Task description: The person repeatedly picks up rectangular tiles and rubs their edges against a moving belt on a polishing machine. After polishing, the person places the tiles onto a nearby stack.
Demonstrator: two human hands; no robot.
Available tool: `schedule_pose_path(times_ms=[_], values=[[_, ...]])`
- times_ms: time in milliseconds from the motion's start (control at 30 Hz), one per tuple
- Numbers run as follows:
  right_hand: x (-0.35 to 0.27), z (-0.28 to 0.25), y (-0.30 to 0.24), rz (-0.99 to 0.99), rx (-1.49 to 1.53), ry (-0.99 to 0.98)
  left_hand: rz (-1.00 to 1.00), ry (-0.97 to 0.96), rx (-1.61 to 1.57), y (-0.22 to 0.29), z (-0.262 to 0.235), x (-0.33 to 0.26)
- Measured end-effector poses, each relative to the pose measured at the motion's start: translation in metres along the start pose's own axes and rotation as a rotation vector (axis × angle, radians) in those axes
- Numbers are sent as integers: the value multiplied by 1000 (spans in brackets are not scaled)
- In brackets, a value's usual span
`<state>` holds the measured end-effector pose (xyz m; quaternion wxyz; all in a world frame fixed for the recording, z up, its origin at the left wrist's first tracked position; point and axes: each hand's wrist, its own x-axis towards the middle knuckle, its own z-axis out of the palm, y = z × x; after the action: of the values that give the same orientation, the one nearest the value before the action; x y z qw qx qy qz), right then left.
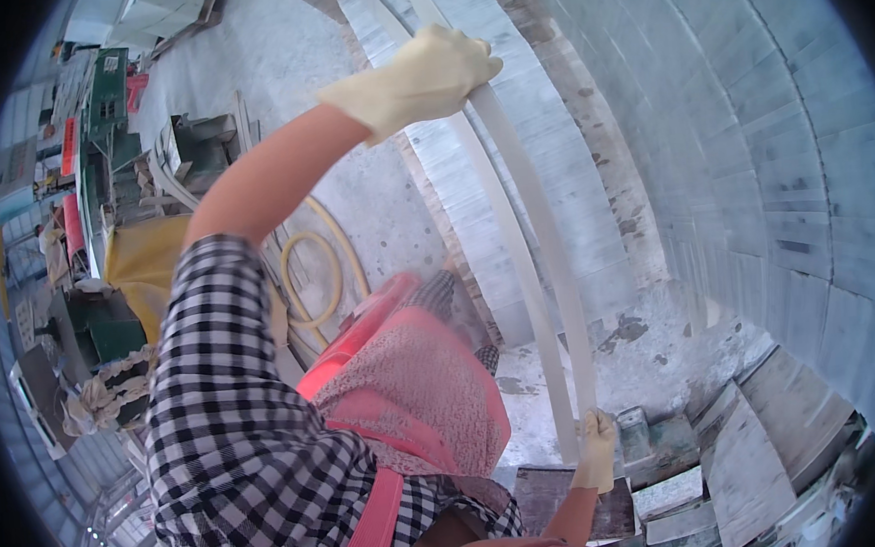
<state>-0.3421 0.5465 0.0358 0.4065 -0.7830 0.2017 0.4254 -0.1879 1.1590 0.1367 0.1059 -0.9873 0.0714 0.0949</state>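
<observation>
- The person's left hand (424, 77), in a pale yellowish glove, is raised high and closed around the upper part of a long white strip (541, 237).
- The right hand (597, 446), gloved the same way, grips the lower end of that strip, low and near the body; the two hands are well apart, one at each end.
- The strip is thin and slightly bowed, and stands nearly upright against the pale slabs (471, 171) that lean behind it.
- A checked sleeve (237, 436) covers the left upper arm, with a pink apron (415, 395) below it.
- Grey stone offcuts (739, 456) lie on the floor just beside the right hand.
- A curved wall of pale blocks (770, 133) rises on the right.
- A coiled yellow hose (317, 271) lies on the concrete floor behind the raised arm, and green machinery (106, 93) stands well beyond at the left.
</observation>
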Motion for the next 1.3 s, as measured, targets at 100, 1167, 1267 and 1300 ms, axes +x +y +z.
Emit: schedule_pose_path(times_ms=[100,1167,1267,1300], values=[[3,-4,10,68,-66,-18,67,-266,-19,6,69,37],[20,-73,-14,46,-66,27,-235,-305,-356,81,178,61],[-10,-71,-46,-67,-184,121,-69,-192,-43,72,173,62],[-12,-69,-54,-53,-258,257,115,-279,56,74,175,62]])
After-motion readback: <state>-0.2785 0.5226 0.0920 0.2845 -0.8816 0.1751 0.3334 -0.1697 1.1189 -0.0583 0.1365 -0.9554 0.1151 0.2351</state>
